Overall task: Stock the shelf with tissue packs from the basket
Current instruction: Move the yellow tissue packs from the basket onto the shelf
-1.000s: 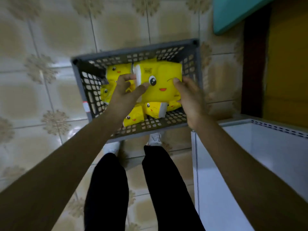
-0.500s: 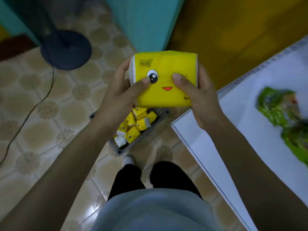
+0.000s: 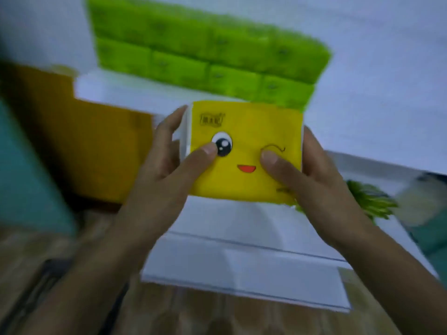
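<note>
A yellow tissue pack (image 3: 251, 131) with a cartoon winking face is held up in front of me, above the white shelf (image 3: 242, 238). My left hand (image 3: 167, 170) grips its left end, thumb on the printed eye. My right hand (image 3: 309, 175) grips its right end, thumb under the wink. Both hands are shut on the pack. The basket is out of view.
Two stacked rows of green tissue packs (image 3: 208, 54) stand on an upper white shelf board (image 3: 135, 93) behind the yellow pack. More green packaging (image 3: 370, 201) lies at the right. An orange panel (image 3: 84, 146) and a teal surface (image 3: 26, 180) are at the left, tiled floor below.
Both hands lifted the yellow pack out of the basket and carried it up in front of the shelf. My view swung from the floor to the shelves with green packs.
</note>
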A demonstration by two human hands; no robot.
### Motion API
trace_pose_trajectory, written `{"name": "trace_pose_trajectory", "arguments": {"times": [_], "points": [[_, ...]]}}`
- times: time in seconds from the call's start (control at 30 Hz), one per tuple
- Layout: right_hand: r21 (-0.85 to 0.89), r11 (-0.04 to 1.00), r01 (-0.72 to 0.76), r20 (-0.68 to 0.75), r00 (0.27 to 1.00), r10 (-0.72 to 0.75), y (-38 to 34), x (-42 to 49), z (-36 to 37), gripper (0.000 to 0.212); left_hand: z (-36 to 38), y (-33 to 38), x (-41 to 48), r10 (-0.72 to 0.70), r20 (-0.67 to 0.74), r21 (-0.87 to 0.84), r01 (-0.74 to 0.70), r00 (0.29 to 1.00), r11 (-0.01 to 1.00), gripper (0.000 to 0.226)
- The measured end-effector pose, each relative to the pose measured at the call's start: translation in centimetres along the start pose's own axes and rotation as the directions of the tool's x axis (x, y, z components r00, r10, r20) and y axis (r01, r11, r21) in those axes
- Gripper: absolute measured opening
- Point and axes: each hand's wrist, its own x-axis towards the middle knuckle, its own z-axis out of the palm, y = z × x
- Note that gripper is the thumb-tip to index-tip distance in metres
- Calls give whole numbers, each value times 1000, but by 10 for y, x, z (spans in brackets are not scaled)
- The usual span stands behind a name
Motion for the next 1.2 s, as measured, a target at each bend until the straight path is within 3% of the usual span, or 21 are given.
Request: {"name": "trace_pose_trajectory", "arguments": {"times": [0.13, 0.23, 0.3, 0.4, 0.57, 0.73, 0.9, 1.07, 1.2], "points": [[-36, 997, -67, -18, 998, 66, -25, -29, -117, 60, 102, -2, 23, 34, 211, 71, -50, 977, 996, 54], [-11, 996, -89, -94, 992, 87, -33, -26, -179, 57, 152, 2, 49, 97, 309, 276, -186, 946, 943, 84], [-8, 992, -127, -113, 986, 126, -31, -16, -212, 52, 174, 9, 69, 144, 353, 491, -314, 924, 812, 105], [26, 973, -231, -88, 969, 233, -20, 11, -251, 51, 203, 19, 105, 162, 518, 696, -524, 840, 491, 91], [11, 946, -323, -60, 945, 323, -7, 88, -296, 42, 243, 32, 197, -34, 528, 839, -516, 848, 174, 69], [-210, 915, -346, -70, 938, 339, 4, 177, -328, 38, 268, 26, 289, -134, 488, 861, -501, 863, -88, 72], [-277, 871, -406, -109, 914, 392, 40, 263, -341, 41, 270, -16, 367, -197, 463, 845, -497, 864, -195, 72], [-472, 743, -475, -149, 873, 464, 100, 318, -334, 47, 263, -63, 416, -391, 432, 705, -575, 813, -416, 70], [-692, 608, -390, -196, 912, 362, 133, 348, -334, 48, 265, -83, 441, -495, 384, 590, -619, 780, -519, 62]]}}
